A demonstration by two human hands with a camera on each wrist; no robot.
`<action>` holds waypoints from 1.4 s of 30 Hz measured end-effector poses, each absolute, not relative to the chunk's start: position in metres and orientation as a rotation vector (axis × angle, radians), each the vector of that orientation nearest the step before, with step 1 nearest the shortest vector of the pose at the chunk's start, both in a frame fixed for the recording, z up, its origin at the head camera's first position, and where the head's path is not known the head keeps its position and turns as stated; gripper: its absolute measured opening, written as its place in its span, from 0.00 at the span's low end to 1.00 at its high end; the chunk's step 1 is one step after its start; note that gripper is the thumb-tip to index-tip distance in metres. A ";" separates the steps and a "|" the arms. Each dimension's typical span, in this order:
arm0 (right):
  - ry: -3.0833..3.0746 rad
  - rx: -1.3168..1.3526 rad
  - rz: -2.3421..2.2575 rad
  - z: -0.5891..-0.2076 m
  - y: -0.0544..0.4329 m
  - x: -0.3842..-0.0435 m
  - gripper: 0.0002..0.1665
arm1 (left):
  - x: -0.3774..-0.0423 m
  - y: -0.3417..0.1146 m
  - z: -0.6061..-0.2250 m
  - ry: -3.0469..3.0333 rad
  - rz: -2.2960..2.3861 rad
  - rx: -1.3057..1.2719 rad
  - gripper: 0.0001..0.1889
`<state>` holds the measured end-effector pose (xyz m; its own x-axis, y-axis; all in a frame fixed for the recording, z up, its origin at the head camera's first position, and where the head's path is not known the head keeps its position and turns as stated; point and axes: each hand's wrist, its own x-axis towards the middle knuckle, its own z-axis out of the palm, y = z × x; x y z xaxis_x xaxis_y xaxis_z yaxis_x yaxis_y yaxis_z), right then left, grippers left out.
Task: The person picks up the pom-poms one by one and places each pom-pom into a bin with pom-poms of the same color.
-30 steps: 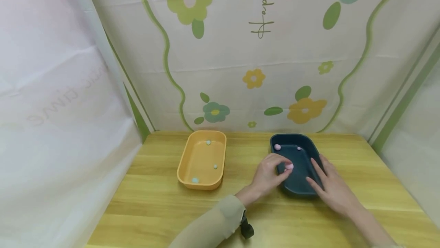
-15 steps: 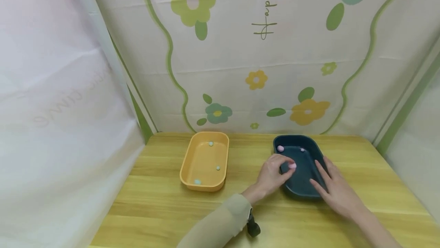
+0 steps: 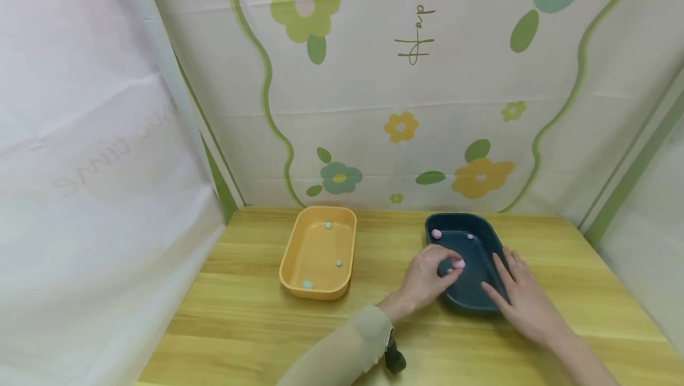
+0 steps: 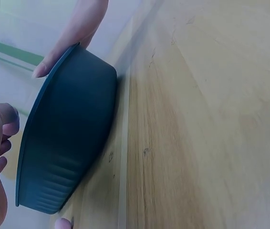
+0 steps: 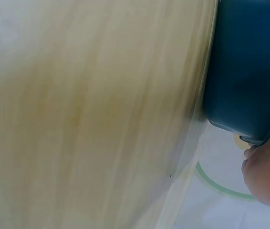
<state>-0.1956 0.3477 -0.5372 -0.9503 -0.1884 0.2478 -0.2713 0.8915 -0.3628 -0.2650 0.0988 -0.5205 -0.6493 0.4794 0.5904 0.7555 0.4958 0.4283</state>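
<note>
Thumb and fingertips of my left hand (image 3: 427, 274) pinch a pink ball (image 3: 458, 263) over the left part of a dark blue tray (image 3: 470, 285). Just under those fingertips, a small pink ball (image 3: 450, 271) shows in the tray. Toward its back lie a larger pink ball (image 3: 436, 234) and a tiny pink bead (image 3: 470, 236). My right hand (image 3: 529, 303) rests along the tray's right rim, fingers extended and spread. In the left wrist view the tray's outer wall (image 4: 68, 119) hides its inside; the right wrist view shows my right hand (image 5: 268, 171) at the rim.
To the left on the wooden table (image 3: 240, 309) stands a yellow tray (image 3: 315, 255) holding three pale green pieces, one of them a flattish lump (image 3: 307, 284) near its front. Behind the table hangs a flower-printed cloth (image 3: 363, 77), with more cloth at both sides.
The head view has shifted slightly. My left hand has moved a little to the right over the tray, still pinching the pink ball. My right hand stays at the rim.
</note>
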 end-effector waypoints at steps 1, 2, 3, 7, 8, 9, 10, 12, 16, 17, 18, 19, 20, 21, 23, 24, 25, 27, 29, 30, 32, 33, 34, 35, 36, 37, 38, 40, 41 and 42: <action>-2.850 0.351 0.590 -0.538 0.348 -0.195 0.49 | -0.264 0.100 -0.520 -2.352 -0.958 -1.030 0.09; -2.849 0.351 0.587 -0.538 0.348 -0.195 0.49 | -0.264 0.101 -0.520 -2.356 -0.958 -1.036 0.09; -2.846 0.352 0.584 -0.539 0.349 -0.194 0.49 | -0.264 0.102 -0.520 -2.354 -0.961 -1.040 0.09; -2.837 0.357 0.559 -0.542 0.352 -0.193 0.49 | -0.263 0.105 -0.522 -2.352 -0.962 -1.058 0.09; -2.836 0.359 0.550 -0.543 0.352 -0.193 0.49 | -0.262 0.106 -0.522 -2.350 -0.967 -1.061 0.09; -2.834 0.361 0.543 -0.543 0.352 -0.193 0.49 | -0.262 0.106 -0.523 -2.347 -0.971 -1.065 0.10; -2.834 0.362 0.539 -0.543 0.352 -0.193 0.49 | -0.262 0.106 -0.523 -2.349 -0.971 -1.066 0.10; -2.846 0.359 0.537 -0.543 0.352 -0.194 0.50 | -0.262 0.106 -0.524 -2.349 -0.962 -1.070 0.11; -2.879 0.352 0.529 -0.541 0.350 -0.195 0.51 | -0.262 0.102 -0.526 -2.347 -0.952 -1.076 0.13; -2.891 0.350 0.529 -0.540 0.349 -0.195 0.51 | -0.261 0.100 -0.526 -2.348 -0.951 -1.076 0.14; -2.896 0.349 0.525 -0.540 0.349 -0.196 0.52 | -0.261 0.098 -0.526 -2.350 -0.959 -1.073 0.14; -2.903 0.347 0.519 -0.539 0.349 -0.196 0.52 | -0.261 0.096 -0.525 -2.351 -0.965 -1.070 0.14; -2.906 0.345 0.514 -0.539 0.348 -0.197 0.52 | -0.260 0.094 -0.525 -2.354 -0.967 -1.065 0.14; -2.911 0.346 0.509 -0.538 0.348 -0.197 0.52 | -0.260 0.092 -0.525 -2.356 -0.972 -1.063 0.14; -2.915 0.349 0.484 -0.537 0.348 -0.198 0.52 | -0.258 0.086 -0.523 -2.355 -0.980 -1.059 0.14; -2.911 0.353 0.465 -0.537 0.347 -0.198 0.52 | -0.257 0.084 -0.523 -2.349 -0.982 -1.060 0.14; -2.909 0.357 0.447 -0.537 0.347 -0.198 0.52 | -0.257 0.081 -0.523 -2.341 -0.977 -1.063 0.14; -2.903 0.365 0.410 -0.536 0.347 -0.198 0.53 | -0.256 0.075 -0.522 -2.327 -0.976 -1.069 0.14; -2.904 0.370 0.379 -0.535 0.346 -0.198 0.53 | -0.254 0.069 -0.521 -2.318 -0.983 -1.076 0.14; -2.906 0.372 0.367 -0.534 0.346 -0.198 0.53 | -0.253 0.066 -0.521 -2.322 -0.992 -1.079 0.14; -2.919 0.373 0.354 -0.533 0.346 -0.198 0.53 | -0.251 0.060 -0.520 -2.337 -1.018 -1.084 0.15; -2.928 0.372 0.354 -0.532 0.345 -0.198 0.53 | -0.251 0.057 -0.521 -2.345 -1.040 -1.086 0.15; -2.936 0.370 0.352 -0.532 0.345 -0.198 0.54 | -0.250 0.054 -0.522 -2.355 -1.052 -1.086 0.15; -2.945 0.369 0.353 -0.531 0.345 -0.198 0.54 | -0.249 0.051 -0.523 -2.366 -1.067 -1.085 0.16; -2.953 0.367 0.353 -0.531 0.346 -0.199 0.54 | -0.249 0.048 -0.524 -2.373 -1.065 -1.085 0.16; -2.961 0.365 0.356 -0.532 0.346 -0.199 0.54 | -0.248 0.045 -0.525 -2.377 -1.062 -1.084 0.16; -2.967 0.361 0.357 -0.532 0.347 -0.199 0.55 | -0.247 0.042 -0.526 -2.377 -1.053 -1.083 0.16; -2.976 0.357 0.358 -0.532 0.348 -0.199 0.55 | -0.246 0.036 -0.528 -2.384 -1.025 -1.083 0.17; -2.978 0.357 0.360 -0.532 0.348 -0.200 0.55 | -0.245 0.032 -0.529 -2.388 -1.014 -1.081 0.17; -2.980 0.357 0.361 -0.533 0.348 -0.200 0.55 | -0.245 0.029 -0.530 -2.393 -1.013 -1.080 0.17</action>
<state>-0.1996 0.3481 -0.5325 -0.9651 -0.2181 0.1447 -0.2463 0.9438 -0.2203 -0.2447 0.0291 -0.5297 -0.6600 0.5195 0.5427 0.7513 0.4608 0.4725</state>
